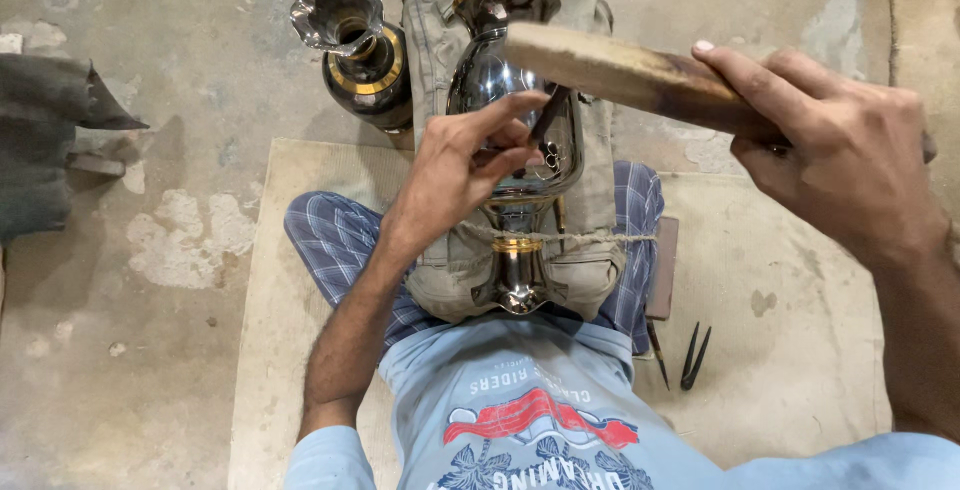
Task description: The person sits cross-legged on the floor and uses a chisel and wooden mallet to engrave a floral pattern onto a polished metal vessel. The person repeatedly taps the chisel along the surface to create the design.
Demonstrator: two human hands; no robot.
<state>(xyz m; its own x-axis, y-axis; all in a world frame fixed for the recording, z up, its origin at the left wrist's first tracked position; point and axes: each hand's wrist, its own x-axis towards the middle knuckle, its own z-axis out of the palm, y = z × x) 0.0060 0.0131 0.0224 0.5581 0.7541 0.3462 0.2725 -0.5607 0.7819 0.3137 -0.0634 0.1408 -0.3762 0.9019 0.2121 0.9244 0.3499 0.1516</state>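
A shiny dark metal vase (505, 80) with gold bands lies on a khaki cloth pad (590, 250) across my lap, tied down by a cord. My left hand (455, 170) rests on the vase body and pinches a thin dark chisel (548, 115) against it. My right hand (840, 145) grips a long wooden stick (620, 70), whose far end hangs just above the chisel's top.
A second dark vase (355, 45) with a fluted mouth stands on the concrete floor behind the pad. I sit on a pale mat (790, 350). Small dark metal tools (690, 355) lie on it at my right. A dark cloth (45, 140) lies far left.
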